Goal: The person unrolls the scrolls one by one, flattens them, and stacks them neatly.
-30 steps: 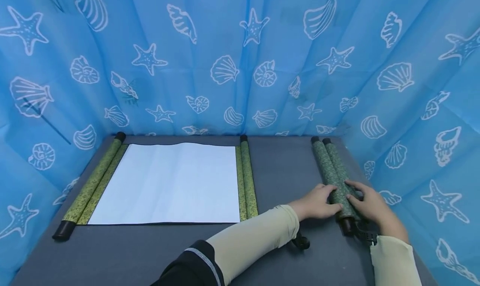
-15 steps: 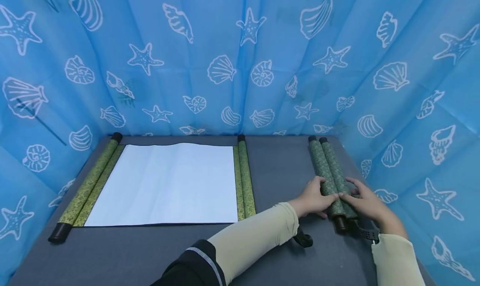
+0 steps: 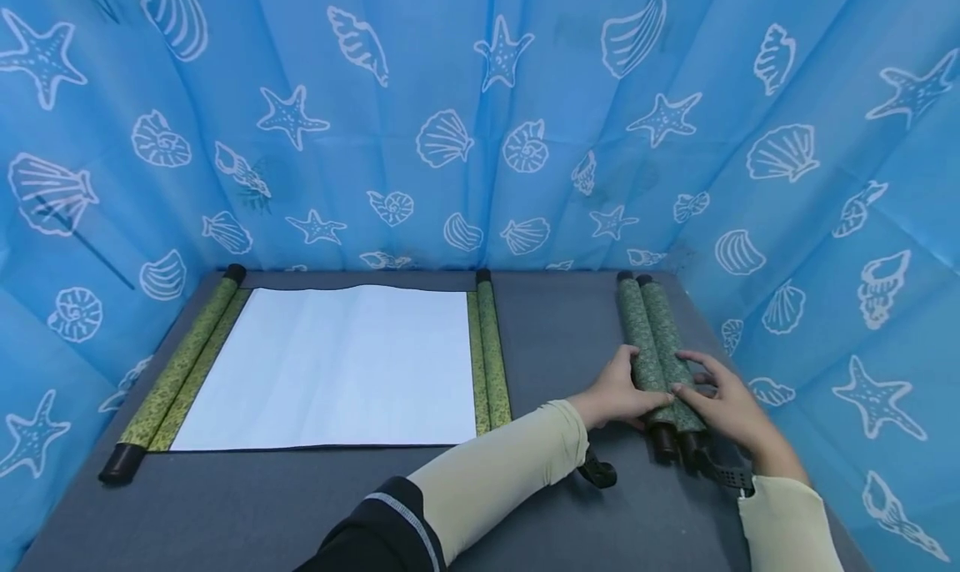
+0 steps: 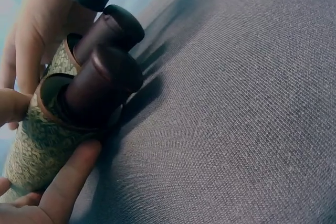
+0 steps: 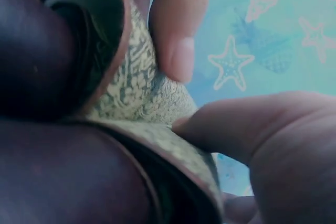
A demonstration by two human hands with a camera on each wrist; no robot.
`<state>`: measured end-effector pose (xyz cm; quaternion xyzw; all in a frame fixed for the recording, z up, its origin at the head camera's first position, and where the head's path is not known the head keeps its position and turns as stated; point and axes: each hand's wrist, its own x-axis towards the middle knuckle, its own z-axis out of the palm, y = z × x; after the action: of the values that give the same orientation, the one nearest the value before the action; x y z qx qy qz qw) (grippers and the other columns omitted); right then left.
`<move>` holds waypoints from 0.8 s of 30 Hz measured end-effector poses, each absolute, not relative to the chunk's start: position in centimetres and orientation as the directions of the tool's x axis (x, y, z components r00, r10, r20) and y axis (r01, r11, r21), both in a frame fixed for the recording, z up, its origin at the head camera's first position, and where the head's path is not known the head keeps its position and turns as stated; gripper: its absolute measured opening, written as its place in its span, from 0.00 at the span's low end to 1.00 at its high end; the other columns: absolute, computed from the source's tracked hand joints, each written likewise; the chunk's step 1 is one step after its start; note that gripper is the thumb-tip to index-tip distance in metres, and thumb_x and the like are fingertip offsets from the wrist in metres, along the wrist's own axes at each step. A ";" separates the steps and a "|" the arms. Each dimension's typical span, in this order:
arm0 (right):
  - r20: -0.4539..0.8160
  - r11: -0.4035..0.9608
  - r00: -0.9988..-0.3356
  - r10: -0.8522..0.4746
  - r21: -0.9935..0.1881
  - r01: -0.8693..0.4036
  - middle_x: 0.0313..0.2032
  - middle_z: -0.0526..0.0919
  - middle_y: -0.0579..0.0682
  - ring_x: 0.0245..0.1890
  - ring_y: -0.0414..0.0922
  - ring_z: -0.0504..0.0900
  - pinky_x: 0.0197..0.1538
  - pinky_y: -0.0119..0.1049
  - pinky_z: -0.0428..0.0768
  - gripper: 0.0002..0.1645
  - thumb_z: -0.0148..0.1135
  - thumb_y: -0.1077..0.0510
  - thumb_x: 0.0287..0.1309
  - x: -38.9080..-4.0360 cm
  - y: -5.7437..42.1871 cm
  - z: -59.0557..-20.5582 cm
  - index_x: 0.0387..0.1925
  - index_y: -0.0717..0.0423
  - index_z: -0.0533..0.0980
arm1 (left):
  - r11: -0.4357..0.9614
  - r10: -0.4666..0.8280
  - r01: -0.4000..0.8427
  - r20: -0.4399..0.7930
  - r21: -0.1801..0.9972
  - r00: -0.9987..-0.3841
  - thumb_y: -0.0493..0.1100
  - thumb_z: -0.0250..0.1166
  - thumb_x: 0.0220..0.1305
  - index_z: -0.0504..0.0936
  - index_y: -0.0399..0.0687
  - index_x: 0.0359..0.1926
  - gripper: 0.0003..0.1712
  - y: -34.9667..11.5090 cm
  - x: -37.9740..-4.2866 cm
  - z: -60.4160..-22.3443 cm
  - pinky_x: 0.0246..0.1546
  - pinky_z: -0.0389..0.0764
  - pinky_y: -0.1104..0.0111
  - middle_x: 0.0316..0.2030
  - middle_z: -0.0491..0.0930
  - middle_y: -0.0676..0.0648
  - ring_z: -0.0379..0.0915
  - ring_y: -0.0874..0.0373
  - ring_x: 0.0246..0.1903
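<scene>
A green patterned scroll, rolled up from both ends into two side-by-side rolls, lies at the right of the table in the head view. My left hand [image 3: 618, 391] grips the left roll [image 3: 640, 330], thumb on top and fingers down its outer side. On the right roll [image 3: 662, 313], my right hand [image 3: 726, 401] holds with its thumb on top and fingers along the outer side. Dark brown knobs [image 4: 102, 85] stick out of the near ends in the left wrist view. Close up in the right wrist view, my right thumb [image 5: 226, 127] presses the patterned covering.
A second scroll with yellow-green rolls [image 3: 495, 355] lies spread at the left, its white sheet [image 3: 330, 368] facing up. Grey cloth [image 3: 555, 322] covers the table. A blue shell-print curtain [image 3: 450, 97] closes off the back and sides.
The two rolls have shifted slightly left at their near ends, and those ends now lie more level. Both hands have slid a little along with them. The spread scroll stays put.
</scene>
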<state>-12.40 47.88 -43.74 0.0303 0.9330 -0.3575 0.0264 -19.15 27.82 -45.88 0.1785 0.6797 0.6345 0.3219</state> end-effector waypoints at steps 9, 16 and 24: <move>0.032 0.705 -0.999 0.009 -0.709 -0.016 0.76 0.62 0.74 0.70 0.80 0.66 0.62 0.74 0.76 0.32 0.56 0.54 0.81 -12.3 45.9 -43.8 0.78 0.63 0.63 | 0.290 0.615 0.079 -0.122 0.954 -0.779 0.48 0.76 0.65 0.60 0.64 0.80 0.48 26.4 -19.6 -45.1 0.44 0.82 0.64 0.66 0.68 0.43 0.74 0.54 0.54; 0.122 0.675 -0.992 0.030 -0.734 -0.070 0.75 0.64 0.76 0.70 0.80 0.66 0.61 0.78 0.73 0.32 0.53 0.51 0.83 -12.9 42.9 -42.6 0.79 0.59 0.63 | 0.201 0.650 0.135 -0.028 0.970 -0.760 0.45 0.74 0.67 0.58 0.62 0.82 0.49 23.2 -21.7 -43.6 0.48 0.81 0.65 0.70 0.66 0.43 0.72 0.56 0.57; 0.178 0.611 -0.984 0.008 -0.780 -0.137 0.78 0.61 0.71 0.73 0.76 0.66 0.63 0.70 0.76 0.34 0.53 0.50 0.83 -14.0 38.7 -41.1 0.82 0.53 0.60 | 0.057 0.699 0.203 0.106 0.978 -0.707 0.40 0.70 0.68 0.55 0.55 0.84 0.49 17.8 -23.9 -41.3 0.36 0.84 0.65 0.66 0.68 0.40 0.79 0.54 0.44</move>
<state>-13.95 38.66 -41.14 -0.0361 0.8937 -0.4397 -0.0821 -23.87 17.83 -41.28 0.3232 0.6975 0.6060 0.2046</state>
